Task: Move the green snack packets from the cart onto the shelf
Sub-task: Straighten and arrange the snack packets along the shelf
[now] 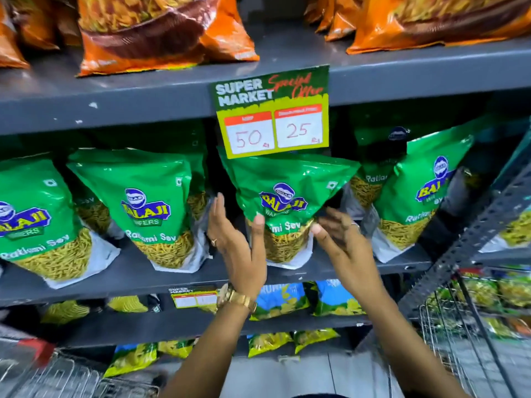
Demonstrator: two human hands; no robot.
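Observation:
A green snack packet stands on the middle shelf under a price tag, its base resting on the board. My left hand lies flat against its left side, fingers straight and the thumb on its front. Opposite it, my right hand has its fingers spread and blurred, with the thumb touching the packet's lower right corner. More green packets of the same kind stand left and right of it. A wire cart at the lower right holds further packets.
Orange snack bags fill the shelf above. A green and yellow offer tag hangs from that shelf's edge. Blue and yellow packets sit on the lower shelves. A slotted upright stands at the right. Another wire basket is at the lower left.

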